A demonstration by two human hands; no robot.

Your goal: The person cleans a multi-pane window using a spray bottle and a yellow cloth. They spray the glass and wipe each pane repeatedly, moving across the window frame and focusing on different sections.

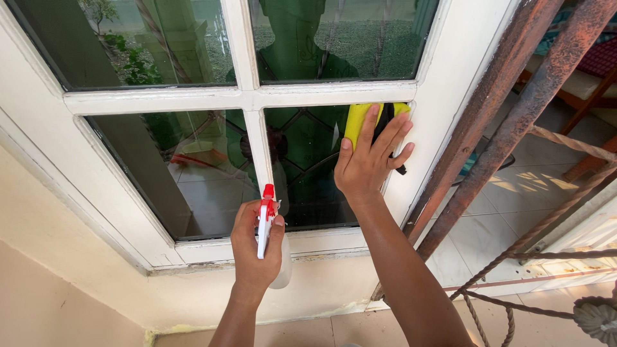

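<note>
Up against the window glass (pixel 308 186), the right hand (pixel 371 164) lies flat with its fingers spread apart. It presses a yellow sponge (pixel 358 119) onto the top corner of the lower right pane. The sponge has a black strap (pixel 384 119) that runs over the fingers. It looks soft and light, so it will likely squash when pushed. The flat hand on its back seems the best place to hold it.

Lower down, the left hand (pixel 254 247) is closed tight around a spray bottle (pixel 266 225). The bottle has a white trigger and a red tip, and the tip points up at the glass. Its body is mostly hidden behind the hand. It looks like hard plastic, and it may be slippery if wet. The neck under the trigger is the good spot to grip, and that is where the hand is.

The glass is hard, smooth and could break, so a gentle push feels right. White wooden bars (pixel 247 96) split the window into panes, and they stand in the way of a long wipe.

To the right, two rusty metal poles (pixel 508 109) lean close to the window frame. Thick ropes (pixel 565 141) hang near them. Tiles (pixel 501 218) cover the floor.
</note>
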